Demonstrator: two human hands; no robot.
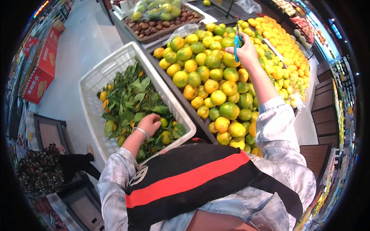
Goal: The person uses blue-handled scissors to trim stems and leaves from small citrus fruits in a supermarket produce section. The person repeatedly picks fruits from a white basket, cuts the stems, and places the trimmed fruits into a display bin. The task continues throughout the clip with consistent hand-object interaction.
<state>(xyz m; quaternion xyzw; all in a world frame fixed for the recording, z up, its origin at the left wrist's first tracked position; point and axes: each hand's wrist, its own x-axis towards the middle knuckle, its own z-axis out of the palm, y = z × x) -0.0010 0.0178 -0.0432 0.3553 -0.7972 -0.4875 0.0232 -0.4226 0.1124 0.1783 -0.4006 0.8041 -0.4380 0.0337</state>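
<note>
My right hand (248, 51) holds a pair of scissors (237, 47) with turquoise handles, blades pointing away from me, above a heap of green and yellow-orange citrus fruit (218, 98) on a display stand. At the left, my left hand (149, 124), with a bangle (141, 132) at the wrist, reaches into a white plastic crate (96, 65). Leafy citrus branches (127, 95) with small fruits among them lie in the crate. Next to the left fingertips is a small green citrus fruit (164, 122); whether the fingers grip it cannot be told.
Beyond the crate stands a basket of brown, chestnut-like produce (156, 27) with bagged green fruit (162, 10) on it. Orange citrus (273, 31) lies at the far right. A person in dark clothes (43, 170) is at the lower left, near the aisle floor (69, 75).
</note>
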